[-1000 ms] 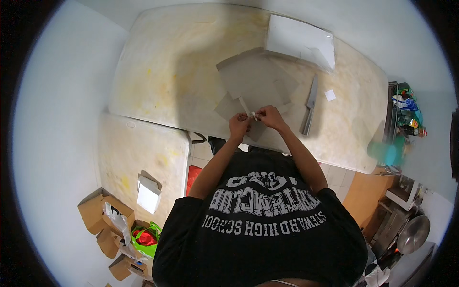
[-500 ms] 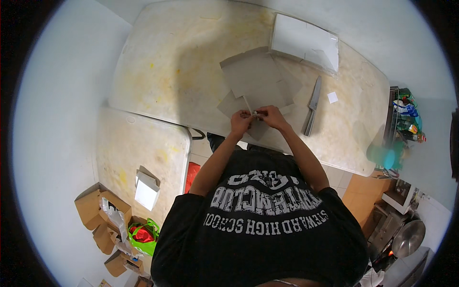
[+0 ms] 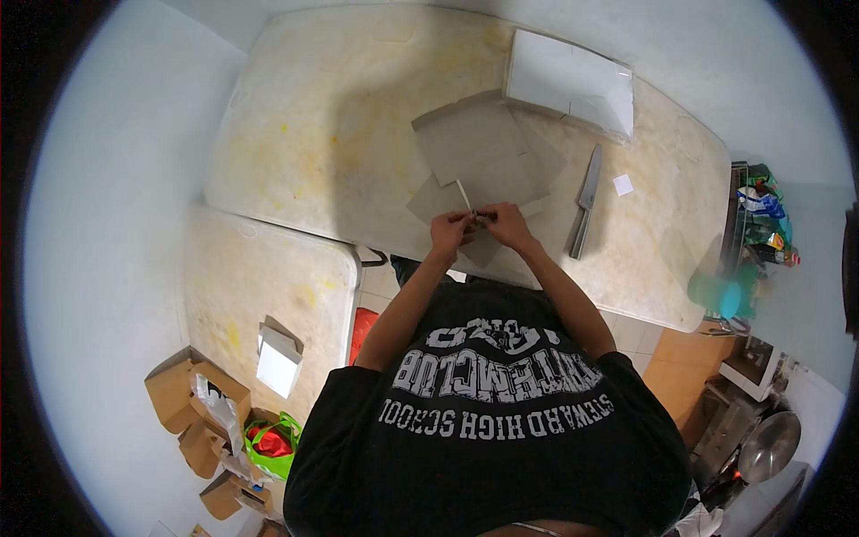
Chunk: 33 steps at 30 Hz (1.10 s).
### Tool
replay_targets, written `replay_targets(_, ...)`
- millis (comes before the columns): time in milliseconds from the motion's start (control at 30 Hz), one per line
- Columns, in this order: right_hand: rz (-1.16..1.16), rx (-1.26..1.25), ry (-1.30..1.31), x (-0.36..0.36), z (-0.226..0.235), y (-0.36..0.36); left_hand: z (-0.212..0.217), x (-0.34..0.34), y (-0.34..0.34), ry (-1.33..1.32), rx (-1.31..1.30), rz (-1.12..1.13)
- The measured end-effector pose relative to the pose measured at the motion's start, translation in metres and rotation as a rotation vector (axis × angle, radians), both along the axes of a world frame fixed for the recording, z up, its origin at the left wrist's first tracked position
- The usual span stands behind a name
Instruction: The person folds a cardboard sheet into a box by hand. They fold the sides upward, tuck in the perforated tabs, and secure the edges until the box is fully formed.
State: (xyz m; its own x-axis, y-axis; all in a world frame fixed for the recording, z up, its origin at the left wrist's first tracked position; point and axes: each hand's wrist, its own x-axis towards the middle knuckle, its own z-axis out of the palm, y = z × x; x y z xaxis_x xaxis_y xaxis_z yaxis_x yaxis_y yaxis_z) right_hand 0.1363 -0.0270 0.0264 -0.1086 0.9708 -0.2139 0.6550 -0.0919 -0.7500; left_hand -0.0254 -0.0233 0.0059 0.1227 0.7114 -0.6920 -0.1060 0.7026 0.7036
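An unfolded grey cardboard box blank (image 3: 479, 139) lies on the table in front of me, its panels spread flat. My left hand (image 3: 450, 234) and my right hand (image 3: 504, 223) meet at its near side, fingers closed on the cardboard's near part. Between them a narrow pale strip (image 3: 462, 193) stands up, seen edge-on; it looks like a raised flap of the blank. My fingertips hide the exact spot they grip. To the right of my right hand lies a kitchen knife (image 3: 585, 201) with a metal handle, its tip pointing away from me.
A wrapped stack of white flat boards (image 3: 573, 80) sits at the far right of the table (image 3: 286, 116). Near the knife lies a small white square (image 3: 623, 184). A folded white box (image 3: 279, 361) rests on the lower left table. Opened cartons (image 3: 199, 394) and a green bag (image 3: 273, 445) stand beyond it.
Both hands stay at the cardboard's near side, with small finger shifts. The pale strip between them tilts slightly differently. The whole view has shifted a little.
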Motion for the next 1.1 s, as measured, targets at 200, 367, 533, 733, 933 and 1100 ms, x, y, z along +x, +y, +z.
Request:
replay_targets(200, -0.051, 0.026, -0.135, 0.012, -0.014, 0.008, 0.007, 0.005, 0.003, 0.018, 0.044, 0.024)
replay_targets(367, 0.016, -0.148, 0.074, 0.025, -0.026, 0.016, 0.006, 0.003, 0.005, 0.088, 0.103, -0.039)
replay_targets(533, 0.095, -0.106, 0.077, 0.025, -0.018, 0.014, 0.007, 0.001, 0.002, 0.236, 0.135, -0.098)
replay_targets(733, 0.091, -0.119, 0.105, 0.022, -0.006, 0.013, -0.009, -0.003, 0.004, 0.194, 0.167, -0.130)
replay_targets(933, 0.102, -0.131, 0.091, 0.024, -0.010, 0.018, -0.019, -0.003, 0.003, 0.161, 0.225, -0.063)
replay_targets(1100, 0.109, -0.077, 0.118, 0.025, -0.015, 0.018, -0.007, 0.000, 0.002, 0.071, 0.183, -0.027)
